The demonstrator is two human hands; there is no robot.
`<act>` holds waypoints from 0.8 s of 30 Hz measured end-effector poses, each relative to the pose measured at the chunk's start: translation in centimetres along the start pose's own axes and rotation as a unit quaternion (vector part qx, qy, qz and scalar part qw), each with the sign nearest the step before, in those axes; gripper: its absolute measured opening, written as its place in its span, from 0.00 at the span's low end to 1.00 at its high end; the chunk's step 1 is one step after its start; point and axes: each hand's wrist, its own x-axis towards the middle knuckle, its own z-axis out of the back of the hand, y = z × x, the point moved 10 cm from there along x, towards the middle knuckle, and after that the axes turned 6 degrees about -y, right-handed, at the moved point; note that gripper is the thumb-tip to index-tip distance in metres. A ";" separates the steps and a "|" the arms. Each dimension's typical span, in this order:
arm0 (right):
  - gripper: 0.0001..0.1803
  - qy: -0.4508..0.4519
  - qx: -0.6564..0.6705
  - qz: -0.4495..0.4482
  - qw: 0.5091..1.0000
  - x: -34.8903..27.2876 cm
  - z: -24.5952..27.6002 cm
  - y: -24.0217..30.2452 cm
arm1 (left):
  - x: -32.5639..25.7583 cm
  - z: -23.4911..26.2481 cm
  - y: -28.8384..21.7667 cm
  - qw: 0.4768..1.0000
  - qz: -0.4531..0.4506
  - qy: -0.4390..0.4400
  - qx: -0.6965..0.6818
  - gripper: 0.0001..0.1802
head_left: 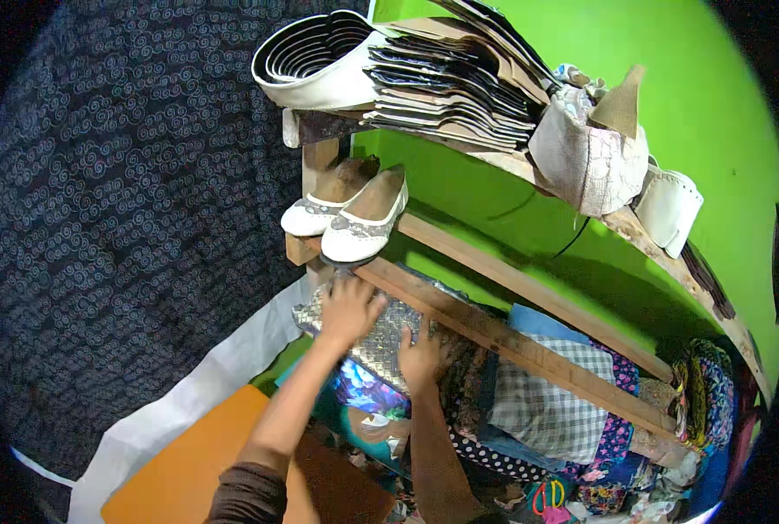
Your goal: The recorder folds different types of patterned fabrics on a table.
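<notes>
A folded piece of grey and beige woven-look material (380, 339) lies on the lower shelf, under the wooden bars. My left hand (351, 313) is spread flat on its upper left part, fingers apart, close below the white shoes. On its right side rests my right hand (422, 356), fingers spread and a little blurred, with nothing gripped. A blue and purple floral cloth (367, 390) shows just beneath the woven piece. To the right of my hands, a grey checked cloth (551, 393) is folded over other fabrics.
Two wooden bars (512, 336) cross above the fabrics, with a pair of white shoes (354, 231) at their left end. An upper shelf carries stacked leather-like pieces (459, 87). Scissors (547, 496) with coloured handles lie low among scraps. An orange board (188, 463) is at the lower left.
</notes>
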 end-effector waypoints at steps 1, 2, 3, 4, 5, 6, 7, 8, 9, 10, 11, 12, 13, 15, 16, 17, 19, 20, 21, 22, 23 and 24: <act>0.32 0.032 0.004 -0.023 0.999 -0.1 -1.0 -0.5 | -1.9 -0.8 -1.1 0.999 -0.031 0.019 -0.030 0.25; 0.32 0.034 0.010 -0.021 0.999 0.0 -1.9 -0.7 | -3.2 -1.0 -1.9 0.996 -0.060 0.039 -0.055 0.29; 0.32 -0.030 -0.030 0.012 0.999 0.5 -1.8 -0.8 | -3.4 -1.1 -2.1 0.996 -0.061 0.040 -0.052 0.29; 0.32 -0.095 -0.073 0.042 0.992 0.5 -1.2 -0.8 | -3.7 -2.4 -2.1 0.995 -0.056 0.072 -0.050 0.31; 0.32 -0.091 -0.068 0.045 0.993 0.1 -1.1 -0.3 | -4.1 -3.5 -1.5 0.993 -0.045 0.102 -0.042 0.34; 0.30 -0.077 -0.019 0.016 0.997 -0.1 -0.7 0.0 | -4.1 -2.8 -1.2 0.996 -0.050 0.063 -0.047 0.32; 0.27 -0.062 0.031 -0.013 0.998 -0.4 -0.5 0.3 | -4.3 -2.7 -0.5 0.996 -0.045 0.061 -0.038 0.32; 0.26 -0.055 0.124 -0.018 0.991 0.0 -0.5 0.0 | -4.2 -1.8 -1.0 0.997 -0.051 0.048 -0.043 0.31; 0.26 -0.057 0.128 -0.017 0.990 0.0 -0.1 -0.4 | -4.0 -0.7 -1.4 0.997 -0.055 0.033 -0.046 0.30; 0.26 -0.057 0.114 0.015 0.992 -0.1 0.4 -0.1 | -4.7 0.6 -1.6 0.996 -0.057 0.024 -0.070 0.28; 0.25 -0.055 0.104 0.051 0.992 -0.4 0.8 1.2 | -5.8 2.4 -0.9 0.992 -0.044 0.009 -0.118 0.28; 0.24 0.008 0.103 0.080 0.991 -1.7 0.9 2.8 | -7.5 3.9 0.1 0.990 -0.024 0.009 -0.139 0.28; 0.24 0.007 0.111 0.090 0.990 -3.3 2.1 3.7 | -9.6 5.8 1.1 0.988 -0.005 0.007 -0.157 0.27; 0.22 -0.012 0.203 0.257 0.945 -9.4 4.9 7.9 | -14.8 9.7 3.1 0.989 0.013 -0.017 -0.147 0.26; 0.22 0.018 0.218 0.258 0.941 -11.4 4.4 8.0 | -17.4 10.9 3.8 0.988 0.041 -0.007 -0.148 0.26; 0.22 0.051 0.237 0.264 0.934 -13.6 3.8 8.4 | -20.3 12.2 4.8 0.987 0.072 -0.001 -0.144 0.26; 0.23 0.148 0.228 0.251 0.929 -18.0 1.5 8.6 | -26.3 14.0 6.6 0.976 0.153 -0.009 -0.158 0.26; 0.22 0.166 0.220 0.268 0.923 -20.5 1.5 9.0 | -29.1 15.6 7.0 0.970 0.186 -0.018 -0.156 0.26; 0.21 0.187 0.229 0.287 0.911 -23.3 0.1 9.2 | -32.3 17.2 7.5 0.963 0.220 -0.039 -0.148 0.25; 0.20 0.217 0.221 0.314 0.897 -26.5 -1.0 9.6 | -35.8 17.7 8.3 0.959 0.252 -0.001 -0.132 0.26; 0.20 0.245 0.209 0.339 0.884 -29.5 -1.9 9.8 | -39.3 19.3 8.6 0.918 0.355 -0.011 -0.176 0.25; 0.21 0.265 0.195 0.364 0.872 -32.6 -2.2 9.8 | -41.6 21.2 8.2 0.928 0.343 -0.030 -0.138 0.24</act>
